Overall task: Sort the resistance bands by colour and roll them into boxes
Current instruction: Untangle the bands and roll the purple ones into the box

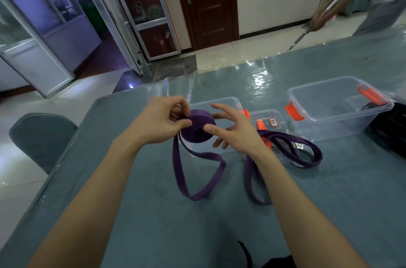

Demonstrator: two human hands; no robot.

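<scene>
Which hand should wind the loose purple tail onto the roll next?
Probably right. The left hand pinches the purple roll, so it is busy; the right hand is open, fingers spread, just touching the roll, free to gather the loose tail hanging below.

Only one sign shows. A small white label (273, 122) with a red edge is stuck on a small clear plastic thing (263, 115) with orange clips. That thing lies on the counter (164, 223), between the left clear box (215, 99) and the right clear box (318, 83). I cannot tell if it is a lid or a low box. The label has a few dark marks on it, but they are too small and blurry to read. No other words or numbers can be read.
</scene>
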